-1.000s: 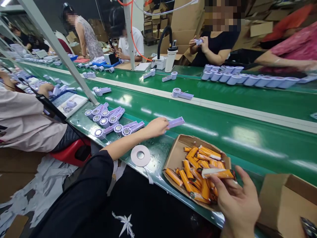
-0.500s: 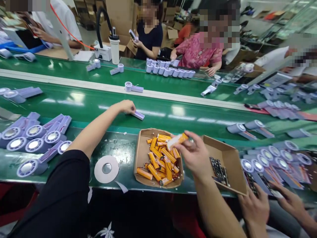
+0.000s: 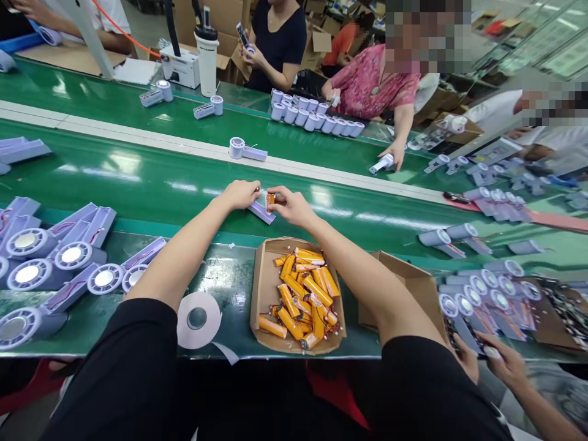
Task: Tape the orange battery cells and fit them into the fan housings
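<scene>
Over the green belt, my left hand (image 3: 243,194) grips the far end of a lilac fan housing (image 3: 261,211), whose open handle tray points toward the lower right. The housing's round head is hidden behind that hand. Close beside it, my right hand (image 3: 294,205) pinches an orange battery (image 3: 271,201) at the tray; whether the battery touches the tray I cannot tell. Below both hands, a cardboard box (image 3: 261,275) holds many orange batteries (image 3: 287,303) with thin wires. To its left lies a roll of white tape (image 3: 198,320) with a loose end hanging over the table edge.
Lilac fan housings (image 3: 73,256) crowd the table at left, and more fan parts (image 3: 478,288) stand at right. Another cardboard box (image 3: 408,275) sits beneath my right forearm. A co-worker's hands (image 3: 500,361) work at lower right. People sit across the belt (image 3: 174,156).
My right hand has moved from above the battery box up and left to the fan housing, carrying the battery. My left hand still grips the housing. A co-worker opposite has reached to a fan part.
</scene>
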### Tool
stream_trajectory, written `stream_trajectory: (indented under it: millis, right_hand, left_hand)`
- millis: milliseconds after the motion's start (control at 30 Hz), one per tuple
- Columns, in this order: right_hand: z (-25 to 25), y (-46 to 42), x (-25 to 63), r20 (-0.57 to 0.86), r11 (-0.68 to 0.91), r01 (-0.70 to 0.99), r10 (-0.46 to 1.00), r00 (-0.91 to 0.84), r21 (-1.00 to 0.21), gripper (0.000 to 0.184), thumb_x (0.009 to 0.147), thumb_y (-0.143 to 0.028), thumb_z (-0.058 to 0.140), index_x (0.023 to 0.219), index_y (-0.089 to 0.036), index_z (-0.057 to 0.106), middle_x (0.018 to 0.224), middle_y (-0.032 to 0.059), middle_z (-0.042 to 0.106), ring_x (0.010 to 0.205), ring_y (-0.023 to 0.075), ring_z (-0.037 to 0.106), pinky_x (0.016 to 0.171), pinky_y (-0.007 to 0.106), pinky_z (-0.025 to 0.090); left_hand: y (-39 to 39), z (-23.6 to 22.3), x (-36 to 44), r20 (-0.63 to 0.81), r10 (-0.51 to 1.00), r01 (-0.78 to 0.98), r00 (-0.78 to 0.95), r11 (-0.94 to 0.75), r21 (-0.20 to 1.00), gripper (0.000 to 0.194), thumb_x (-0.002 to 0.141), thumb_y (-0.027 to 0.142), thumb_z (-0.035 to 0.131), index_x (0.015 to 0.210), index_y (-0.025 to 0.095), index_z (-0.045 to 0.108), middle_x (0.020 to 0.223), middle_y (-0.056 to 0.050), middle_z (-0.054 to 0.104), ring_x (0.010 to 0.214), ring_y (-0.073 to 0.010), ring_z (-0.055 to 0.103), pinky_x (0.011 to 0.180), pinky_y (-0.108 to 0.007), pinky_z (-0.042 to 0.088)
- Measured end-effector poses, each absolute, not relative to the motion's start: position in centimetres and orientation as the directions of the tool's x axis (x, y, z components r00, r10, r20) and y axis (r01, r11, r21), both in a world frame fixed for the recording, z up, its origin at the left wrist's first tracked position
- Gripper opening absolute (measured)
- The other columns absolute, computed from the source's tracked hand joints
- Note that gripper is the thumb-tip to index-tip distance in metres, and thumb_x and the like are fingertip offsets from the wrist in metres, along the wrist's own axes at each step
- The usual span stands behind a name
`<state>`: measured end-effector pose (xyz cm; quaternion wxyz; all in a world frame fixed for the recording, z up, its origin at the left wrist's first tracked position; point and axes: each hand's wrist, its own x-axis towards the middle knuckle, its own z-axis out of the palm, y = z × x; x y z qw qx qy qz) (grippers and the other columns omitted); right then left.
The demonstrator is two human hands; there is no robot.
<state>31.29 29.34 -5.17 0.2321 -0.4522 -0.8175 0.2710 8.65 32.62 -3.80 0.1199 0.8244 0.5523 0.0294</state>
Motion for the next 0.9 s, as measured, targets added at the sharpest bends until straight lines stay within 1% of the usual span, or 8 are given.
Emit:
stream_trajectory:
  millis: [100, 200, 300, 467, 600, 733, 833, 900]
  right_hand:
    - [-5.1, 29.1, 31.3, 0.081, 0.491, 0.652, 0.83, -0.552, -0.578, 0.055, 0.097, -0.031, 0.067, 0.15, -0.017, 0.061, 0.097, 0.0041, 0.085, 0.084, 0.0199, 0.076, 0.085, 0.029, 0.053]
    - [-4.7, 28.8, 31.2, 0.017, 0.509, 0.754, 0.833, -0.553, -0.414, 0.054, 0.101, -0.028, 0.067, 0.154, -0.023, 0.061, 0.102, 0.0048, 0.085, 0.088, 0.0226, 0.077, 0.085, 0.029, 0.051]
    - [-4.4, 28.6, 31.3, -0.066, 0.486, 0.831, 0.852, -0.519, -0.27, 0.054, 0.101, -0.029, 0.071, 0.154, -0.023, 0.063, 0.106, 0.0077, 0.086, 0.092, 0.0269, 0.078, 0.084, 0.031, 0.051]
    - [-4.1, 28.3, 30.4, -0.174, 0.52, 0.841, 0.824, -0.54, -0.148, 0.052, 0.107, -0.038, 0.062, 0.157, -0.026, 0.064, 0.117, 0.0119, 0.085, 0.099, 0.0304, 0.078, 0.09, 0.037, 0.054]
    - [-3.5, 28.9, 28.6, -0.254, 0.523, 0.852, 0.826, -0.503, 0.013, 0.049, 0.104, -0.044, 0.064, 0.148, -0.024, 0.072, 0.126, 0.0191, 0.081, 0.109, 0.0381, 0.076, 0.091, 0.044, 0.055]
    - [-0.5, 29.0, 28.6, -0.305, 0.531, 0.847, 0.813, -0.497, 0.034, 0.044, 0.105, -0.044, 0.067, 0.143, -0.023, 0.075, 0.125, 0.0195, 0.08, 0.111, 0.0383, 0.075, 0.089, 0.043, 0.054]
    - [2.8, 25.0, 29.6, -0.148, 0.498, 0.867, 0.859, -0.49, 0.026, 0.039, 0.109, -0.04, 0.062, 0.138, -0.02, 0.077, 0.117, 0.0187, 0.081, 0.104, 0.0349, 0.075, 0.087, 0.041, 0.052]
    - [4.2, 20.1, 30.0, -0.101, 0.562, 0.825, 0.819, -0.565, -0.063, 0.035, 0.11, -0.043, 0.06, 0.126, -0.02, 0.082, 0.105, 0.014, 0.081, 0.093, 0.029, 0.074, 0.083, 0.038, 0.05]
  left_hand:
    - [32.6, -3.8, 9.1, -0.089, 0.911, 0.903, 0.402, -0.379, 0.205, 0.037, 0.11, 0.041, 0.047, 0.136, 0.024, 0.068, 0.136, -0.013, 0.079, 0.125, -0.0323, 0.073, 0.1, -0.038, 0.053]
    - [32.4, -4.0, 9.7, -0.091, 0.9, 0.894, 0.427, -0.406, 0.189, 0.039, 0.112, 0.039, 0.043, 0.137, 0.023, 0.067, 0.136, -0.015, 0.078, 0.125, -0.0319, 0.073, 0.099, -0.038, 0.053]
    - [32.4, -4.2, 10.5, -0.083, 0.903, 0.894, 0.422, -0.4, 0.201, 0.038, 0.111, 0.036, 0.044, 0.137, 0.022, 0.067, 0.135, -0.015, 0.079, 0.124, -0.0317, 0.073, 0.099, -0.039, 0.053]
    - [32.3, -4.7, 11.3, -0.062, 0.915, 0.893, 0.399, -0.372, 0.254, 0.036, 0.11, 0.034, 0.048, 0.136, 0.021, 0.068, 0.134, -0.014, 0.079, 0.124, -0.0313, 0.073, 0.102, -0.04, 0.052]
    - [32.4, -4.8, 11.5, -0.039, 0.924, 0.884, 0.38, -0.35, 0.311, 0.033, 0.109, 0.033, 0.051, 0.132, 0.023, 0.071, 0.134, -0.012, 0.08, 0.125, -0.0311, 0.072, 0.104, -0.04, 0.052]
    - [33.1, -4.3, 12.2, -0.049, 0.921, 0.86, 0.386, -0.34, 0.381, 0.033, 0.107, 0.032, 0.053, 0.132, 0.022, 0.072, 0.137, -0.012, 0.078, 0.128, -0.0312, 0.07, 0.109, -0.041, 0.052]
    - [32.1, -3.3, 12.4, 0.004, 0.913, 0.831, 0.407, -0.372, 0.413, 0.042, 0.105, 0.026, 0.053, 0.144, 0.017, 0.065, 0.152, -0.014, 0.069, 0.145, -0.0312, 0.059, 0.122, -0.043, 0.045]
    - [29.6, -2.2, 11.8, 0.121, 0.897, 0.787, 0.424, -0.432, 0.44, 0.048, 0.104, 0.025, 0.052, 0.15, 0.015, 0.059, 0.158, -0.015, 0.064, 0.153, -0.0309, 0.051, 0.129, -0.046, 0.038]
